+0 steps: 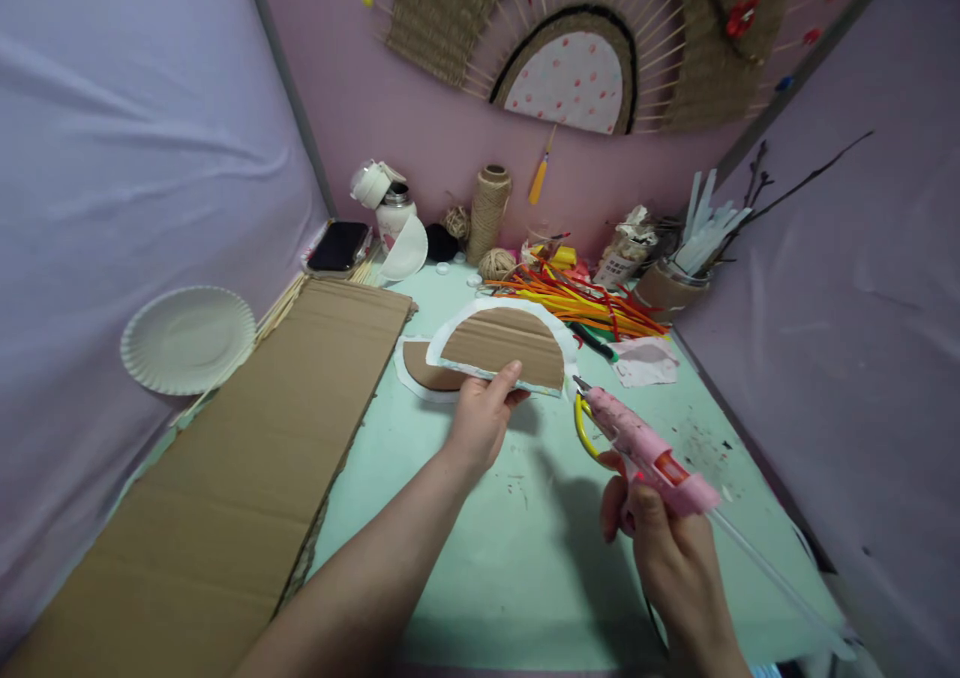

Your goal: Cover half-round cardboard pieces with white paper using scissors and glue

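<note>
My left hand (486,413) grips a cardboard half-circle (502,343) by its straight lower edge, thumb on top. White material borders the curved rim of this piece, and it is held above the table. My right hand (660,528) is closed around the handle of a pink glue gun (645,443), whose metal nozzle points at the right corner of the half-circle. A long clear glue stick (780,578) trails from the gun's back. Partly covered behind the held piece, a second bordered half-circle (427,370) lies on the table. Yellow scissor-like handles (586,428) show beside the nozzle.
A long cardboard sheet (247,458) covers the table's left side, near a paper plate (187,341) and a phone (339,246). Along the back stand a bottle (395,213), twine (489,213), pipe cleaners (577,298) and a jar of glue sticks (675,283). A woven decoration (435,23) hangs above.
</note>
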### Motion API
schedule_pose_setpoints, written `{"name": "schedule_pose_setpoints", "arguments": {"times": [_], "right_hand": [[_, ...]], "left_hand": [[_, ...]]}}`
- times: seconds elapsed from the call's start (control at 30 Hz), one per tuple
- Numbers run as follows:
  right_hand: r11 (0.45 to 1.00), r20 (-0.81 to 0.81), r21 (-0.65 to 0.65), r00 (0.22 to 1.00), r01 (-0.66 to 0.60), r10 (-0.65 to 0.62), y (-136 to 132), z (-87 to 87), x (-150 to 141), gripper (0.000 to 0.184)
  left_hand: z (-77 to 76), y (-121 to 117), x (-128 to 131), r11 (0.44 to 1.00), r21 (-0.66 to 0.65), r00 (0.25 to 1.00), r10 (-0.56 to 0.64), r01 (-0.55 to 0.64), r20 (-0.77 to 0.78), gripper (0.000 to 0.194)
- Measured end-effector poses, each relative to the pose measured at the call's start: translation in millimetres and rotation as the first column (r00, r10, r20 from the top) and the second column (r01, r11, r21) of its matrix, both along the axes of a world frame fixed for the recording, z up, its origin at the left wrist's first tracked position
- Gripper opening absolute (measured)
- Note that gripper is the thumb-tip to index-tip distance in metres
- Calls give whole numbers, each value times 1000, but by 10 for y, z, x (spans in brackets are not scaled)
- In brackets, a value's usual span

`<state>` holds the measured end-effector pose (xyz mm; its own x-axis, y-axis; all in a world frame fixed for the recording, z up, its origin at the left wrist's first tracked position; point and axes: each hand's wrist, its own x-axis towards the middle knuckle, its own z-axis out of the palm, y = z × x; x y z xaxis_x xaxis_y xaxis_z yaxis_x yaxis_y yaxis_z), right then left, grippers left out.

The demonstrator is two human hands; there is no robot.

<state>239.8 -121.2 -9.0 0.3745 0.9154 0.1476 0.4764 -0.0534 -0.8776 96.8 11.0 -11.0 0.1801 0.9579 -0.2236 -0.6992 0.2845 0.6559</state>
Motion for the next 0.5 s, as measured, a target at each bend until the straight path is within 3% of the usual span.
{"name": "schedule_pose_setpoints", "arguments": {"times": [0.17, 0.5], "right_hand": [[1000, 4, -2, 1000, 11, -11, 46, 34, 65, 45], [999, 36, -34, 999, -5, 6, 57, 58, 112, 55]], "left_hand": [[-23, -25, 4, 995, -2, 994, -97, 97, -44, 47], [-84, -33, 19, 982, 75, 974, -157, 171, -162, 37]]}}
